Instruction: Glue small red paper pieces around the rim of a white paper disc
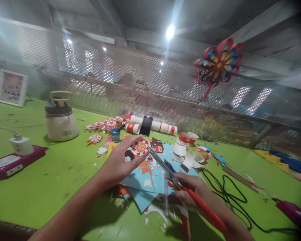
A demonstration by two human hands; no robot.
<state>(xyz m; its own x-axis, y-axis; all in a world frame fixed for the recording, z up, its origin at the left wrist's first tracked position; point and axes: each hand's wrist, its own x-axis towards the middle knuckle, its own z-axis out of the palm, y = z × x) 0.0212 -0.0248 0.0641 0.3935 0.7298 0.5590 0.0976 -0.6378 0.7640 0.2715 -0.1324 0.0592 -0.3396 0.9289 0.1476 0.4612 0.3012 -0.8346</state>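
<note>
My left hand (119, 162) pinches a round red-and-white paper disc (141, 147) with an orange printed centre. In my right hand (188, 189) are scissors (174, 180) with red handles, their blade tips close to the disc's right edge. Whether the tips touch the disc I cannot tell. Beneath both hands lie light-blue paper sheets (142, 197), strewn with orange and white paper scraps (145, 169). Part of my right hand's fingers is hidden behind the scissors.
Behind are a pile of similar discs (110, 124), a blue jar (115, 134), a phone (146, 126) and a long roll of stacked paper cups (163, 126). Cut cups (179, 149) and a black cable (224, 190) lie right. A kettle-like jug (61, 122) and purple power strip (17, 164) stand left.
</note>
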